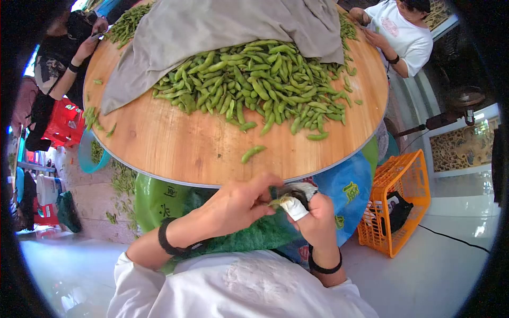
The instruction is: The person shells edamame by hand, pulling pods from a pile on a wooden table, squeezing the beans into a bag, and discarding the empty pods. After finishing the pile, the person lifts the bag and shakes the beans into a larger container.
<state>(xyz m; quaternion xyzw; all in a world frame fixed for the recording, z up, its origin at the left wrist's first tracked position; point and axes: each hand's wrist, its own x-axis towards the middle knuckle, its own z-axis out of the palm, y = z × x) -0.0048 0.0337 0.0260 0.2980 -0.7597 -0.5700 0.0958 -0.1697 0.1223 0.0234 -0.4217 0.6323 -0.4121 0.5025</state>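
Note:
My left hand [238,205] is closed in a pinch just beyond the table's near edge. A yellow-green soybean pod [275,201] shows at its fingertips, partly hidden. Close beside it, my right hand [317,214] is curled closed, with white wrapping [294,206] on its thumb and fingers. Something dark lies within that hand, too blurred to name. Beyond both hands, a heap of green soybean pods [254,85] covers the middle of the round wooden table [175,148]. One loose pod [253,153] lies nearest my hands.
A grey cloth [212,32] drapes over the heap's far side. An orange crate [392,212] holding a dark bag stands at right. Green and blue sacking [344,185] hangs below the table. Two other people work at the left and right, a person's white sleeve [416,53] at right.

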